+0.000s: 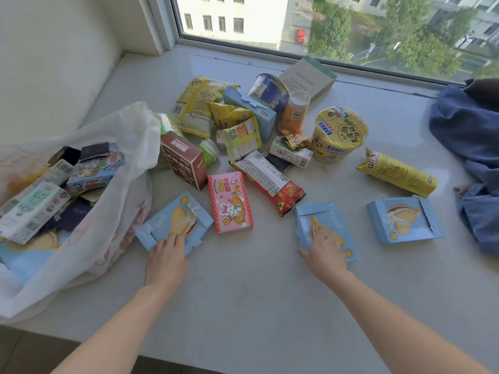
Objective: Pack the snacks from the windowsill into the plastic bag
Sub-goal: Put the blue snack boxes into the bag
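A white plastic bag (118, 201) lies open at the left of the windowsill (256, 287), with several snack boxes inside it. Just right of the bag lies a flat light-blue biscuit box (175, 220); my left hand (167, 259) rests on its near edge with the fingers laid on top. A second light-blue biscuit box (328, 220) lies further right. My right hand (326, 252) covers its near half, fingers on top and thumb at the left edge. Both boxes lie flat on the sill.
A third blue biscuit box (405, 221) lies at the right. Behind are a pink box (232, 202), a brown box (183, 160), a red packet (270, 182), a yellow noodle cup (339, 133), a yellow packet (397, 172) and more snacks. Blue clothing (467, 130) lies at the far right.
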